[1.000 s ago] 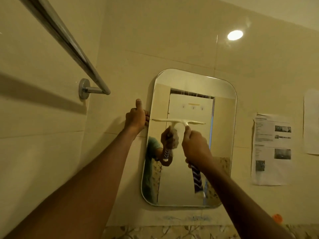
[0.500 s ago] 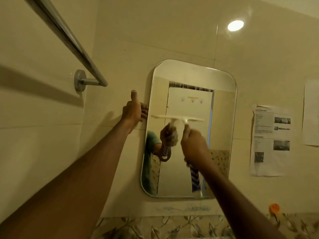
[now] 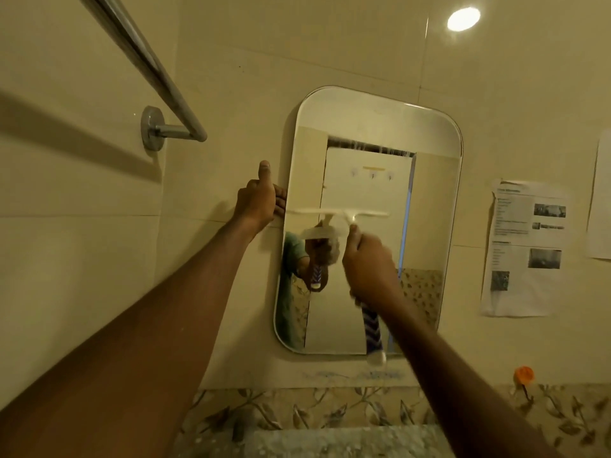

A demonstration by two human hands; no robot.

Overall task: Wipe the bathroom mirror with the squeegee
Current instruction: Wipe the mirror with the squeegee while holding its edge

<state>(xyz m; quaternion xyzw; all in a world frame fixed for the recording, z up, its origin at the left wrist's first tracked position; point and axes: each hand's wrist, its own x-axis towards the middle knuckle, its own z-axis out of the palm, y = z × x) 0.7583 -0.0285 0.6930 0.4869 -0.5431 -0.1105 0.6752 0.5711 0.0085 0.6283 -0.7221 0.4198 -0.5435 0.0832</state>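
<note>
a rounded-corner rectangular mirror (image 3: 373, 127) is mounted flat on glossy cream wall tiles (image 3: 231, 77). its smooth glass carries a reflection of a pale door, an arm and the tool. the squeegee (image 3: 340, 213) is pressed against the glass at about mid-height, its long thin pale blade held level across the left and middle part of the mirror. its handle, white with blue chevron stripes, is seen slanting down below the fist, ending near the mirror's lower edge. the right hand (image 3: 368, 269) is closed in a fist around that handle, thumb laid up along the neck; the hand is blurred. the left hand (image 3: 258, 203) is curled over the mirror's left edge, fingers wrapped onto the glass side and thumb raised against the tile.

a polished round metal towel bar (image 3: 145, 57) is fixed to the left wall by a disc-shaped bracket. a printed paper sheet (image 3: 525, 249), slightly wrinkled, is stuck to the tiles right of the mirror. a small orange hook (image 3: 524, 374) is seen lower right, just above a band of leaf-patterned tiles (image 3: 297, 411).
</note>
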